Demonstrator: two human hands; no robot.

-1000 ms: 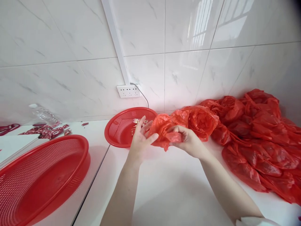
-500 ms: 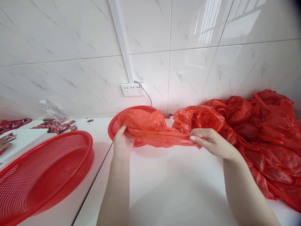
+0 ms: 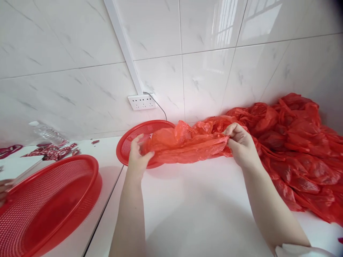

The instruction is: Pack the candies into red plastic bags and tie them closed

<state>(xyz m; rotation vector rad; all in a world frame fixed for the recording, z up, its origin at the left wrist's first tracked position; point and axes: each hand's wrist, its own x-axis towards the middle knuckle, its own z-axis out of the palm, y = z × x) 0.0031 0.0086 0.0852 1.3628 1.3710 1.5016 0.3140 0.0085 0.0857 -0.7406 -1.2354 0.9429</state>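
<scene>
A crumpled red plastic bag (image 3: 187, 146) is stretched sideways above the white table. My right hand (image 3: 243, 148) pinches its right end between thumb and fingertips. At the other end, my left hand (image 3: 137, 160) cups the bag loosely, thumb in front and index finger lifted apart; the bag hides some of its fingers. Behind the bag and my left hand stands a round red mesh basket (image 3: 123, 145), partly covered by them. To the right, beside my right hand, lies a big heap of red plastic bags (image 3: 302, 142).
A larger red basket (image 3: 93, 167) stands at left, with another person's hand (image 3: 4, 189) at its far-left rim. Beyond it lie a clear plastic bottle (image 3: 49, 134) and red patterned packets (image 3: 57, 151). A socket strip (image 3: 142, 102) with a cable is on the tiled wall.
My right hand has risen slightly and turned, its fingers now gathered at the bag's end. My left hand's grasp has loosened. Another person's hand has appeared at far left; the view has shifted right.
</scene>
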